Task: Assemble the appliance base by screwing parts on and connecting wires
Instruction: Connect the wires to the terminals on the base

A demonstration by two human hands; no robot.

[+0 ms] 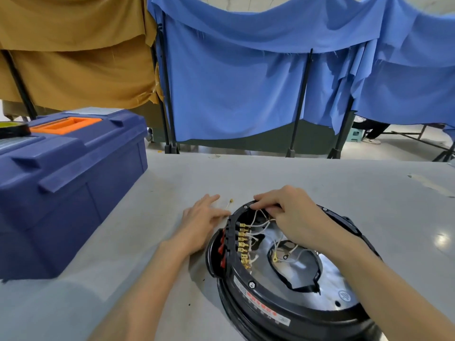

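Two grips: right hand [293, 215] tight on white wires [257, 225] in appliance base [230, 291], left hand [202, 225] loose, flat.

A workshop bench: grey worktable [320, 178], blue toolbox [73, 173], cloth-draped partition frames [234, 82] screening neighbouring stations

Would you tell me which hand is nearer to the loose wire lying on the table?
Left. The left hand rests flat just beside the loose wire; the right hand is over the appliance base, fingers curled on its white wires.
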